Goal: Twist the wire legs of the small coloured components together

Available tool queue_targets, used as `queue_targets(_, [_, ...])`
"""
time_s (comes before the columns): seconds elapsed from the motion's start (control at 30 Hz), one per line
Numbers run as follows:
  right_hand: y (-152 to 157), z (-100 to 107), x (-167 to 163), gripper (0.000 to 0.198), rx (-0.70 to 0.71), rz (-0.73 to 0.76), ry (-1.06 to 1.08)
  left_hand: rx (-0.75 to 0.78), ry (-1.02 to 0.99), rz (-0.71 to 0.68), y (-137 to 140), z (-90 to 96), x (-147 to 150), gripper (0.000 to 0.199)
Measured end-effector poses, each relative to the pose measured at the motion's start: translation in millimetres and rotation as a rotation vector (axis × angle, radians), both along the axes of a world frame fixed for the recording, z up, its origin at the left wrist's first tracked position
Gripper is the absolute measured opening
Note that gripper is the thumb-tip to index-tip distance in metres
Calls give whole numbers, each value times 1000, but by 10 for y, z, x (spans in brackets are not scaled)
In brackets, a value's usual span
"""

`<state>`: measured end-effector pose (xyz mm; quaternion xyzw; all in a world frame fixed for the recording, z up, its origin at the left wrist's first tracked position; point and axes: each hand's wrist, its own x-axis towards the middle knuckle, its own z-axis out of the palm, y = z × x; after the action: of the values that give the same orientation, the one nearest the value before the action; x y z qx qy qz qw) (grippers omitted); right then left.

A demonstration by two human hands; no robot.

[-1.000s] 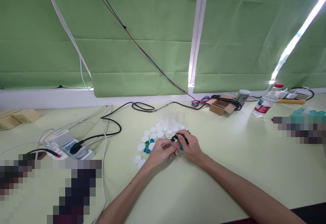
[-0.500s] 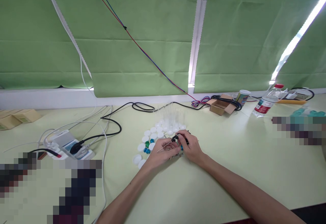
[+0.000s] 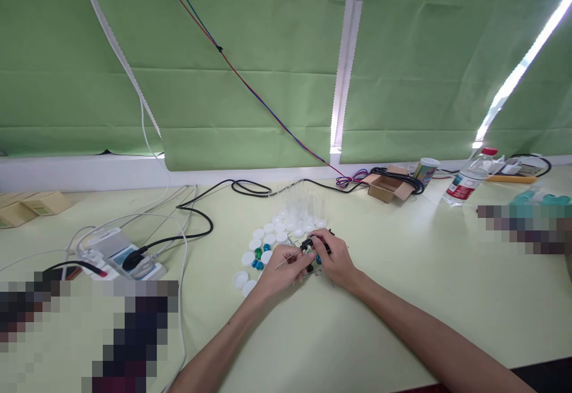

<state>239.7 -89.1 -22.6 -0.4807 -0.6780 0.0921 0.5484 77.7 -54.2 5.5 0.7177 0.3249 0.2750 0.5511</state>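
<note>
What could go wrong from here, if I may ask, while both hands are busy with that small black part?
The small black part at the right hand might slip and drop among the white discs. The clear upright pieces standing beyond the hands could topple if nudged. The left hand is close to small blue pieces, so it might scatter them.

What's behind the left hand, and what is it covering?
Behind the left hand are white caps and clear upright rods. One nearer cap looks partly covered; anything directly under the hand cannot be seen.
</note>
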Motion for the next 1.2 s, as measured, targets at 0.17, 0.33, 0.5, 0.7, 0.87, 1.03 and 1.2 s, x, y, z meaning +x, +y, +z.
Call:
queue_targets(0.17, [-3,16,-1,21,3,0,-2,5,16,1,6,-5,-4,50])
queue_targets(0.33, [-13,19,-4,22,3,1,0,-10,-11,-39,5,14,-12,42])
queue_targets(0.5, [-16,34,-1,21,31,-29,9,-36,-153,-117,-19,55,5,25])
queue_targets(0.7, [-16,45,-4,21,49,-39,14,-35,-223,-122,-34,83,18,22])
queue_targets(0.87, [-11,59,-11,20,75,-46,3,-61,-201,-119,-17,91,-6,21])
queue_targets(1.03, [-12,71,-12,19,93,-44,9,-96,-194,-112,-5,86,-20,20])
queue_targets(1.2, [-23,69,-18,17,98,-44,30,-123,-182,-71,-19,123,-20,23])
